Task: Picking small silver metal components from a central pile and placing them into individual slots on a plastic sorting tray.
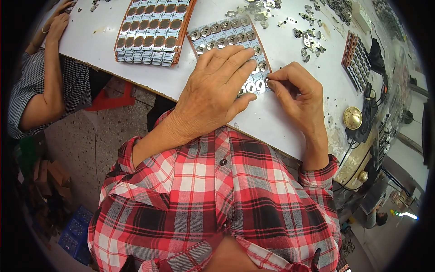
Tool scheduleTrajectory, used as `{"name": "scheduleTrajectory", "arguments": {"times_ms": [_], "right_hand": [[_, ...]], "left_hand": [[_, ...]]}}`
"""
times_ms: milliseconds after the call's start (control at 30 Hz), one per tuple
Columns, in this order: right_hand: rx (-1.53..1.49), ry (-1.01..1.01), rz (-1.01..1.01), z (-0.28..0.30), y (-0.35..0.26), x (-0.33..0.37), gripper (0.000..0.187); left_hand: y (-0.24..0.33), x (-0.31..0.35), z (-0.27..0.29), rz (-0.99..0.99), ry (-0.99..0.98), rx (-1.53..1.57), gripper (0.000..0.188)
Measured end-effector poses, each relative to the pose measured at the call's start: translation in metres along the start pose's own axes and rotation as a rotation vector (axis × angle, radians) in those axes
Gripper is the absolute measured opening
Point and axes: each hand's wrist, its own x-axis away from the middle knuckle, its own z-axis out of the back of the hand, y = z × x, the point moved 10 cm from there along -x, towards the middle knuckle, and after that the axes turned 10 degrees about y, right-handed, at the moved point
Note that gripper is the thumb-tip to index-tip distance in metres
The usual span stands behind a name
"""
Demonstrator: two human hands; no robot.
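A light-blue circuit board panel with a reddish-brown edge lies on the white table, set with rows of round silver metal clips. My left hand rests over its middle, fingers stretched out and covering much of it. At the panel's near right corner, my right hand pinches a small round metal clip between thumb and forefinger. That clip touches or sits just above the last place in the nearest row; the fingertips partly hide which.
A stack of panels with dark round discs stands left of my work. Loose metal clips scatter across the far right. Another stack of fitted panels and a brass-coloured dome lie at right. A co-worker's arm rests at the far left.
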Motion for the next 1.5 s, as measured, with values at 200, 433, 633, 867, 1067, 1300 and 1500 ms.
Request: {"name": "scheduleTrajectory", "arguments": {"times_ms": [200,433,633,867,1067,1300,1500], "right_hand": [[-0.073,-0.049,-0.018,-0.002,0.005,-0.002,0.011],[-0.265,0.059,-0.229,0.009,0.021,0.006,0.031],[0.376,0.336,0.247,0.013,-0.053,0.019,0.087],[0.487,0.269,0.095,-0.045,-0.068,0.022,0.108],[0.493,0.264,0.058,-0.039,-0.065,0.020,0.106],[0.530,0.211,0.132,-0.023,-0.075,0.015,0.091],[0.783,0.672,0.110,0.116,-0.047,0.001,0.077]], "left_hand": [[-0.001,-0.002,-0.001,0.010,-0.001,-0.009,0.062],[0.000,-0.002,0.012,-0.026,0.085,0.064,0.059],[0.007,0.019,0.049,-0.179,0.395,0.226,0.052],[-0.002,0.032,0.062,-0.157,0.484,0.234,0.045],[0.001,0.036,0.053,-0.188,0.446,0.177,0.036],[0.000,0.041,0.049,-0.207,0.437,0.209,0.037],[0.003,0.040,0.053,-0.233,0.440,0.207,0.042]]}}
